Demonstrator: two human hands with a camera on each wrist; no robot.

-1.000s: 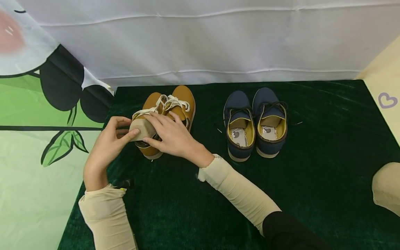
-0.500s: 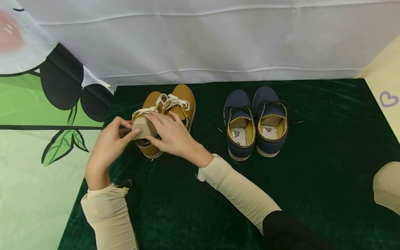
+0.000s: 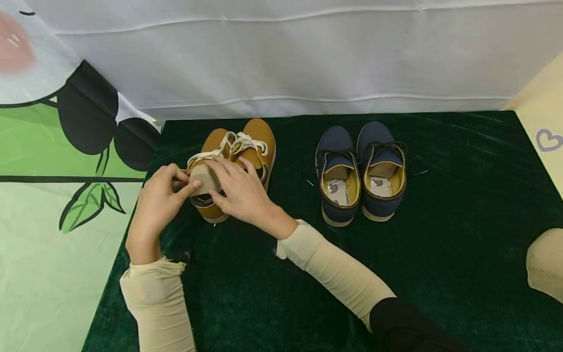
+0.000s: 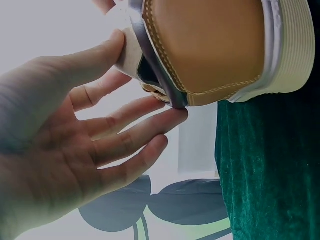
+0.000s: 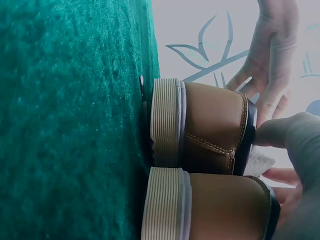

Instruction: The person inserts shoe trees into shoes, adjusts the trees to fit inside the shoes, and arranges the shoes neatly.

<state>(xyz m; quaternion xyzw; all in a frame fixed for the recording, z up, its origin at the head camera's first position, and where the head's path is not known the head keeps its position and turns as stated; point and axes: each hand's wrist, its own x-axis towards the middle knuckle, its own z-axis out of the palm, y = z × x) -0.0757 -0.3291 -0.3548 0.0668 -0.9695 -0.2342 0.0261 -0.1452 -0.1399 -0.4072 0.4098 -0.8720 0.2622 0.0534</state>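
Observation:
Two tan shoes with white laces stand side by side at the left in the head view. From the opening of the left tan shoe (image 3: 208, 211) rises its beige tongue (image 3: 205, 179). My left hand (image 3: 160, 203) pinches the tongue's left edge between thumb and forefinger; its other fingers touch the shoe's dark collar in the left wrist view. My right hand (image 3: 241, 193) holds the tongue's right side, fingers over its upper edge and thumb by the collar. It partly covers the right tan shoe (image 3: 258, 131).
A pair of navy shoes (image 3: 336, 146) with dark laces stands to the right on the green velvet cloth (image 3: 462, 195). A white curtain (image 3: 308, 58) hangs behind. At the far right a beige rounded shape (image 3: 545, 264) enters the view, perhaps a knee.
My left hand and forearm have shifted slightly right, the thumb now farther over the tongue. My right hand stays almost in place. The shoes have not visibly moved.

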